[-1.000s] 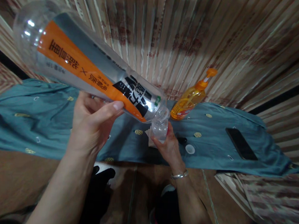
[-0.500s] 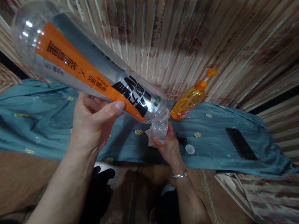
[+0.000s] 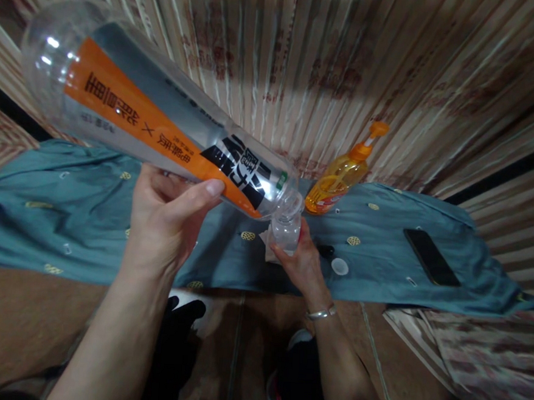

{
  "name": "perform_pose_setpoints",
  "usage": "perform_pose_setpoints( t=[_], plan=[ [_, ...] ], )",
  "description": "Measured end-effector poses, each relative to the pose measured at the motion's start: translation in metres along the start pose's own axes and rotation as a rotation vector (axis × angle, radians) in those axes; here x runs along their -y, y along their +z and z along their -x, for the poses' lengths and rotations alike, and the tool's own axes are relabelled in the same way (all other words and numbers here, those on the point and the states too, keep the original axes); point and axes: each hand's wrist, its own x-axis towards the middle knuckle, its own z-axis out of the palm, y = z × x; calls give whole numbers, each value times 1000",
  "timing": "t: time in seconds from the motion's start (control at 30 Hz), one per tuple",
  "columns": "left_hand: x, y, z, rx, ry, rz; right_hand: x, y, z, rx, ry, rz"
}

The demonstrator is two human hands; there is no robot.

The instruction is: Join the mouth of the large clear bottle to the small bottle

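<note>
My left hand [image 3: 170, 211] is closed around a large clear plastic bottle [image 3: 163, 116] with an orange and silver label. The bottle is tilted, its base up at the left and its uncapped neck down at the right. Below that neck, my right hand [image 3: 302, 260] grips a small clear bottle [image 3: 286, 232] between thumb and fingers. The two mouths meet or overlap; whether liquid passes between them I cannot tell. A beige piece of paper or card [image 3: 270, 253] lies partly hidden behind the small bottle. Just right of my right hand are a white round cap [image 3: 340, 266] and a small black object [image 3: 326, 251].
An orange pump bottle [image 3: 337, 177] stands at the back of the bench, which is covered by a teal cloth [image 3: 83, 211]. Farther right lies a black phone [image 3: 431, 257]. A pleated, patterned curtain [image 3: 350, 59] hangs close behind the bench.
</note>
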Motion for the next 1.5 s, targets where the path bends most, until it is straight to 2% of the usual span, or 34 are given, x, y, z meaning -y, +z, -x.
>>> perform_pose_setpoints(
  t=[0.53,0.87,1.23,1.5],
  plan=[
    [1,1,0,-5,-3,-10,1,-1,1,9,-16,34],
    [0,3,1,-46,-6,-40,4,-3,-1,26,6,12],
    [0,1,1,-17,-2,-37,-2,1,1,-2,-17,20],
    [0,2,1,-61,-9,-36,-2,1,1,-1,-15,33]
  ],
)
